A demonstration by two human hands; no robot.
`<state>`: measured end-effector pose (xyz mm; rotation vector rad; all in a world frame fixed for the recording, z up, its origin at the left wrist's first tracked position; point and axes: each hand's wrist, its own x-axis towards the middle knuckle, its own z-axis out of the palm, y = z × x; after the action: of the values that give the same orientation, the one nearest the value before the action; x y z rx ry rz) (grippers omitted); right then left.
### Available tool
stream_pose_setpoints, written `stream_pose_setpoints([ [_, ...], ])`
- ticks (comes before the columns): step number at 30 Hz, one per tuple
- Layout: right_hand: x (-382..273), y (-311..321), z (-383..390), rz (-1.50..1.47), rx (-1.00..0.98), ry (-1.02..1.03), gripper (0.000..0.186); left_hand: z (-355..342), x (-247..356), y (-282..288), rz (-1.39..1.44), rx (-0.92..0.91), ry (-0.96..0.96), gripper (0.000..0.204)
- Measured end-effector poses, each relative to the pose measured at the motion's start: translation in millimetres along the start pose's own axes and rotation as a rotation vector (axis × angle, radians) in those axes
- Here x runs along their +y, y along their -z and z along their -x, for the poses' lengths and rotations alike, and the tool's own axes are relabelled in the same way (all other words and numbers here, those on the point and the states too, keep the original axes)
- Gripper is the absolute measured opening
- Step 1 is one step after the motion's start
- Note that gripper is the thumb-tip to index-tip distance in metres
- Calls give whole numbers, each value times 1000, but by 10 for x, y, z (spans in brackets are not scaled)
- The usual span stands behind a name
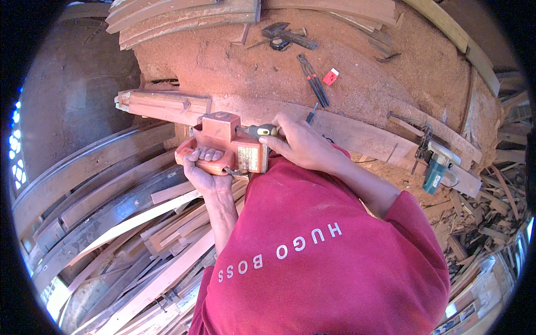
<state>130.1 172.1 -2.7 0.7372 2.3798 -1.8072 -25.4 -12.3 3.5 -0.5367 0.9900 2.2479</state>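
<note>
"Well, what's around the work?"

"A sawdust-strewn surface (167, 70) at the far side, and a long board (357, 133) running left to right along its near part."

"And the thing being worked on?"

"An orange power tool (224, 127), left of centre, held up near the person's body. A green saw (433, 176) stands well to its right, by the board's right end."

"What are the hands doing?"

"The left hand (204, 167) has its fingers wrapped round the power tool's handle. The right hand (296, 138) has its fingers closed on a screwdriver (262, 131), pointed left at the body."

"So which step?"

"I'd judge a screw is being turned, though I can't tell whether the tip is seated. The next move seems to call for a firm left hold and a straight push while twisting."
</note>
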Motion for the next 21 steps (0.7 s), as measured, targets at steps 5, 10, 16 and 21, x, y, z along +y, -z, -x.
stream_pose_setpoints([
  [5, -73, -14, -24, 69, -1, -70, 48, 12, -5, -10, -19, -5, -13, 9],
  [10, 46, -111, -50, -24, 59, 39, 42, 14, 23, 21, 13, -5, -8, 9],
  [16, 29, -181, -31, 146, -10, 94, 41, 47, -20, 5, -6, 39, -29, 10],
  [21, 51, -204, -52, 299, 19, 149, 41, 31, -44, 19, -28, 46, -21, 12],
])
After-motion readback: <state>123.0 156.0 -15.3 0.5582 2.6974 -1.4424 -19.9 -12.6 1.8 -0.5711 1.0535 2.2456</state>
